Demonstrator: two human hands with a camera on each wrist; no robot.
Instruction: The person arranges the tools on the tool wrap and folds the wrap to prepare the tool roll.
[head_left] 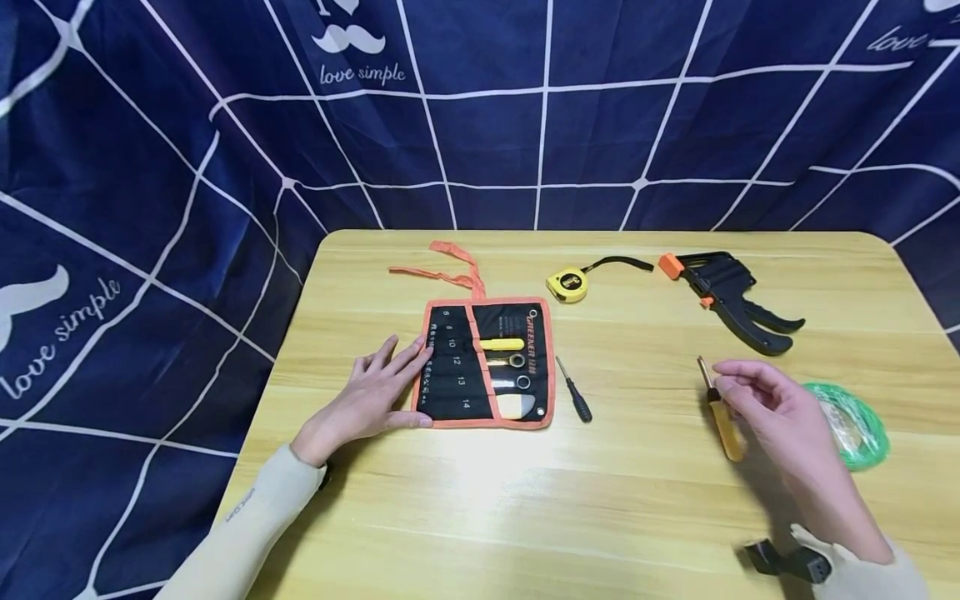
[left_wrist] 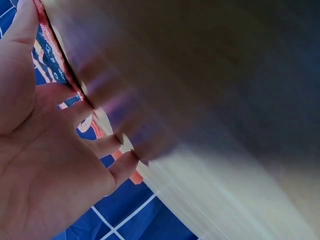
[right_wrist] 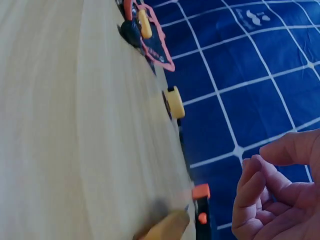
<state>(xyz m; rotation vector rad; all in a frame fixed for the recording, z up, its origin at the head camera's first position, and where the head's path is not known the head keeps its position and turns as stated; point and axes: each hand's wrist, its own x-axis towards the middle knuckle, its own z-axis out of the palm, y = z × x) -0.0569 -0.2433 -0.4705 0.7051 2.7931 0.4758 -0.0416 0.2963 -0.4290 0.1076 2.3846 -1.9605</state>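
Observation:
My left hand (head_left: 378, 387) rests with spread fingers on the left edge of a black tool pouch (head_left: 442, 379) with orange trim. Its pockets hold a yellow-handled tool (head_left: 502, 344), two ring-ended wrenches (head_left: 517, 382) and a pale, wide-ended piece (head_left: 517, 407). At the right, my right hand (head_left: 780, 408) hovers beside a yellow-handled screwdriver (head_left: 726, 429). In the right wrist view, that hand's thumb and fingers (right_wrist: 250, 185) are loosely bent with nothing between them, and the yellow handle (right_wrist: 167, 227) lies apart from them.
A small black screwdriver (head_left: 576, 396) lies right of the pouch. Behind are a yellow tape measure (head_left: 567, 285) with a black strap and a black clamp (head_left: 731, 296) with orange pads. A green coil (head_left: 862, 433) sits beyond my right hand. Blue cloth (head_left: 487, 133) hangs behind the table.

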